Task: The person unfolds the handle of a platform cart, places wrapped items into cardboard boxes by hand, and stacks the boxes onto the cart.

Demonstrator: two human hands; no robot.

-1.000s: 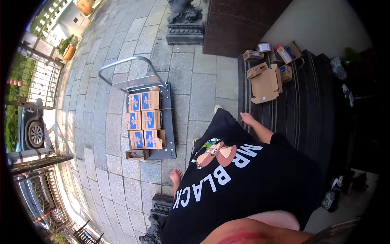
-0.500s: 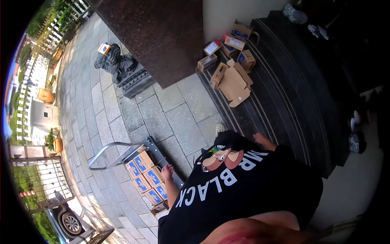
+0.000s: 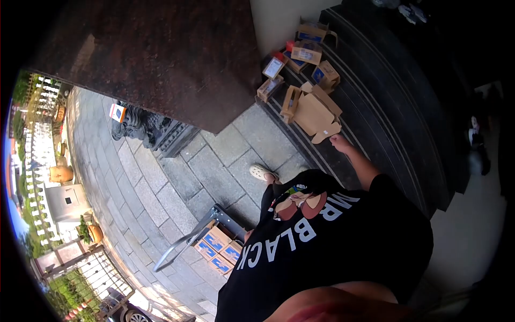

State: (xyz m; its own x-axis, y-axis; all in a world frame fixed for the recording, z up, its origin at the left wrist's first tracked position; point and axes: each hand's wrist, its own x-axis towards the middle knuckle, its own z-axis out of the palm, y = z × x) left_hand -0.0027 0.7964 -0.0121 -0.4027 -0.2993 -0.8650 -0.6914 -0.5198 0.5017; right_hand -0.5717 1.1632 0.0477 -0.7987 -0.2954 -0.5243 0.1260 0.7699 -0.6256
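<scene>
Open carton (image 3: 315, 114) is lying at fingertips of right hand (image 3: 339, 143), apparent reach calling for edge grip. Grasp there, and by left hand (image 3: 248, 235), is showing unclearly.

Brown carton (image 3: 315, 114); blue-printed brown boxes (image 3: 217, 239); black shirt (image 3: 348, 257), white lettering (image 3: 307, 232).

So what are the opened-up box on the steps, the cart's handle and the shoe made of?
The opened-up box looks like cardboard: plain brown, matt, with creased flaps. The handle is probably metal, a smooth grey tube with a shine. The shoe could be moulded foam or rubber: pale, with dark spots like holes on top; I can't tell which.
</scene>
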